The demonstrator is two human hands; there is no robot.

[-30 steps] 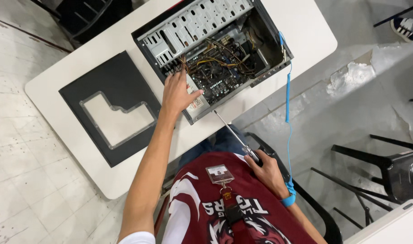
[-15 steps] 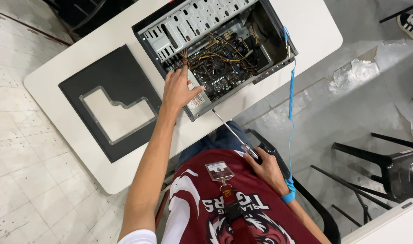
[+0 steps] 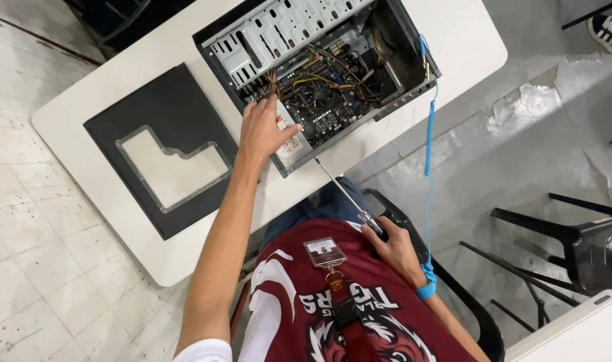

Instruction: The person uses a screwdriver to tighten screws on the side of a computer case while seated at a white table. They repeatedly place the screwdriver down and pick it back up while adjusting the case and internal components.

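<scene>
**benchwatcher:** Stood right by the white rounded table point(image 3: 111, 114) for this one. The open black desktop computer case point(image 3: 319, 74) lay on its side on the tabletop, and its black side panel with the clear window point(image 3: 162, 167) was already off, lying flat just beside the case. So opening it up looked done; the inside work looked barely begun, since the boards and cables all sat in place.

**solderjoe:** What were the hands doing?

**benchwatcher:** The left hand point(image 3: 262, 131) was spread flat on the case's near edge, fingers up by the orange and yellow wire bundle point(image 3: 276, 84), not closed on anything. The right hand point(image 3: 394, 249) was down by the lap, fingers wrapped snug around the handle of a long thin metal-shafted screwdriver point(image 3: 339, 189), tip pointing up at the case's bottom corner without quite touching, as far as I could tell.

**solderjoe:** Count?

**benchwatcher:** One case, one panel, one screwdriver, one blue coiled wrist-strap cord point(image 3: 428, 147) clipped to the case, one black chair point(image 3: 574, 234) off to the side.
</scene>
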